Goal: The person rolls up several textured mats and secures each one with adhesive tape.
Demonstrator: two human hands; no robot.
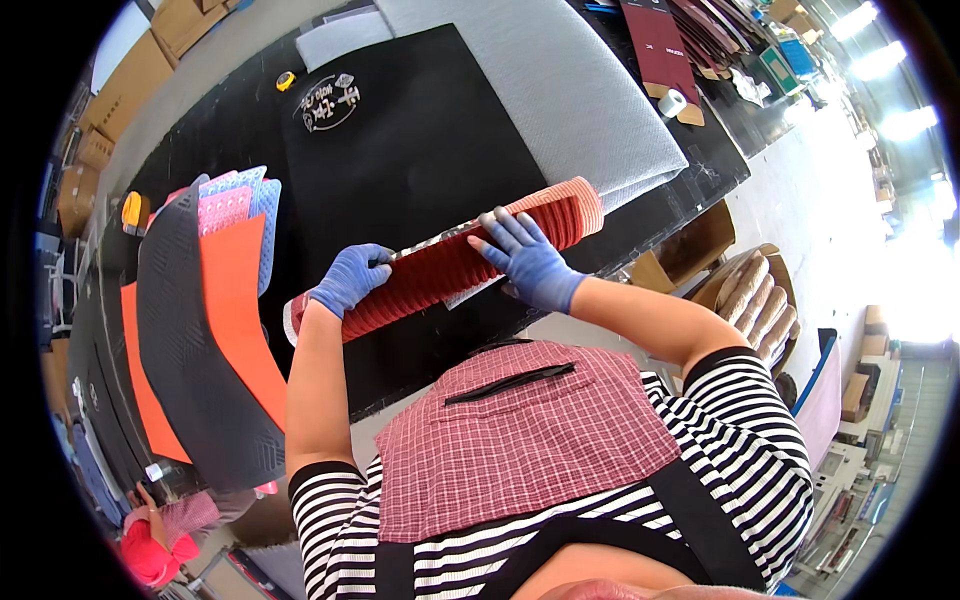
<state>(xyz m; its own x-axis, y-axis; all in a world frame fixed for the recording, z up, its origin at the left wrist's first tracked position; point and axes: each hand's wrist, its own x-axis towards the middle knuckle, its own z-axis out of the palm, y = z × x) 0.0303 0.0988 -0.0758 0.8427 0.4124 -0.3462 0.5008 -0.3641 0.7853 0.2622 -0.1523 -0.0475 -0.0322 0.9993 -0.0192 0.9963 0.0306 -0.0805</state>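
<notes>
Left hand (350, 280): curled at rolled red mat (430, 285), center; can't tell whether pinching.
Right hand (530, 262): spread over the mat's right half.
Table (240, 130): black, beneath.

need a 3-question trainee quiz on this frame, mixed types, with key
1. Multiple choice: what do the blue-gloved left hand and blue-gloved right hand both touch?
a) the white cylindrical roll
b) the rolled dark-red ribbed mat
c) the light grey quilted sheet

2. True or false: the long dark grey textured sheet lies over the bright orange flat sheets.

3. Open: which hand has its fingers extended across the mat?

Key:
1. b
2. True; orange shows along both sides of the grey sheet.
3. The right hand; the left hand's fingers are bent at the mat's edge.
</notes>
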